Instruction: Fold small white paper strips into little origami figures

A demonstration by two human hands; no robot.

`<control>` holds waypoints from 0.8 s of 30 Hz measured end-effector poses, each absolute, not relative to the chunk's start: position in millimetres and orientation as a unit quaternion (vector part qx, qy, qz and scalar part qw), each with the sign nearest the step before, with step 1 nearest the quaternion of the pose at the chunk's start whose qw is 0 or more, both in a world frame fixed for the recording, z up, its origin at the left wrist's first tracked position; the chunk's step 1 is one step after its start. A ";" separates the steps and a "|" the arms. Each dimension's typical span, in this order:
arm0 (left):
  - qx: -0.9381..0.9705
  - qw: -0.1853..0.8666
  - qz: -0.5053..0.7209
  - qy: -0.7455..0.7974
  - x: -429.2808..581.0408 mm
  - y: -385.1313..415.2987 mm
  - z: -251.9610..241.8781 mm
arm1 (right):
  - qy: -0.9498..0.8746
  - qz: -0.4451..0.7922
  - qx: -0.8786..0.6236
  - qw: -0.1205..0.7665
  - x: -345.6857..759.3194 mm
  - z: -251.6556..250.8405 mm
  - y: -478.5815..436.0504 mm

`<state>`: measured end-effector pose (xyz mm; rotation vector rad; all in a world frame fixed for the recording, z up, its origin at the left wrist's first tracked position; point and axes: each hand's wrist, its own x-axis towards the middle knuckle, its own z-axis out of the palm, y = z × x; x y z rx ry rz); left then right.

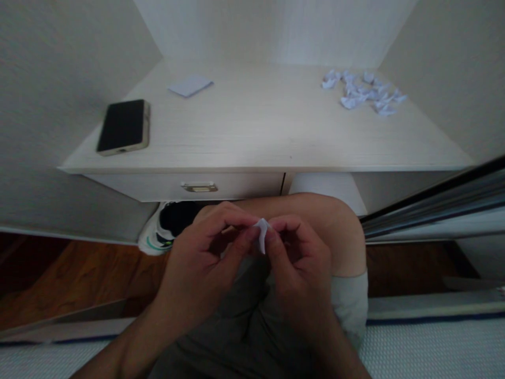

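- The desk fills an alcove, with walls along its left, rear and right edges; only the front edge is open, above a drawer handle.
- A phone lies at the front-left corner, a flat paper sheet near the rear-left, and a pile of folded papers at the rear-right.
- The small paper piece is white, creased and folded narrow.
- The left hand and right hand meet over the person's lap, below the front edge, fingertips pinched on the piece between them.
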<state>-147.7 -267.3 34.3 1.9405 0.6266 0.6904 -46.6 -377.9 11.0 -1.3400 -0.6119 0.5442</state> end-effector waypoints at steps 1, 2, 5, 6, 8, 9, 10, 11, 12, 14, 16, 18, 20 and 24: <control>0.798 0.469 0.286 0.248 -148.7 -266.7 35.5 | -0.249 0.301 -0.563 0.729 -44.5 11.4 -377.9; 0.799 0.472 0.285 0.238 -149.6 -265.5 36.9 | -0.227 0.351 -0.523 0.743 -42.0 11.5 -378.1; 0.791 0.507 0.259 0.223 -151.5 -260.4 42.2 | -0.200 0.439 -0.446 0.754 -34.8 11.0 -379.3; 0.785 0.521 0.252 0.219 -152.0 -258.6 44.1 | -0.201 0.457 -0.433 0.751 -33.0 10.7 -379.9; 0.776 0.542 0.242 0.215 -153.2 -255.4 47.8 | -0.202 0.482 -0.418 0.743 -30.5 9.9 -381.1; 0.775 0.546 0.238 0.211 -154.0 -254.0 49.6 | -0.199 0.494 -0.414 0.739 -29.6 9.6 -381.5; 0.777 0.545 0.233 0.209 -154.9 -252.7 51.2 | -0.194 0.506 -0.411 0.733 -28.8 9.2 -382.0; 0.781 0.545 0.222 0.211 -156.0 -251.4 52.5 | -0.190 0.518 -0.408 0.727 -28.0 8.7 -382.3; 0.783 0.544 0.212 0.213 -157.1 -250.2 53.7 | -0.187 0.531 -0.406 0.720 -27.2 8.2 -382.7; 0.787 0.544 0.191 0.219 -159.4 -247.9 54.9 | -0.190 0.558 -0.397 0.703 -25.5 7.0 -383.3; 0.786 0.547 0.171 0.230 -161.3 -246.1 55.1 | -0.205 0.571 -0.393 0.691 -24.1 5.5 -383.8; 0.781 0.553 0.159 0.242 -162.5 -245.2 55.0 | -0.219 0.565 -0.402 0.686 -23.5 4.2 -384.0; 0.772 0.564 0.151 0.251 -163.2 -244.8 55.5 | -0.231 0.550 -0.410 0.690 -23.9 3.2 -383.8; 0.758 0.581 0.147 0.258 -163.7 -243.7 59.6 | -0.240 0.545 -0.405 0.694 -26.0 3.9 -382.4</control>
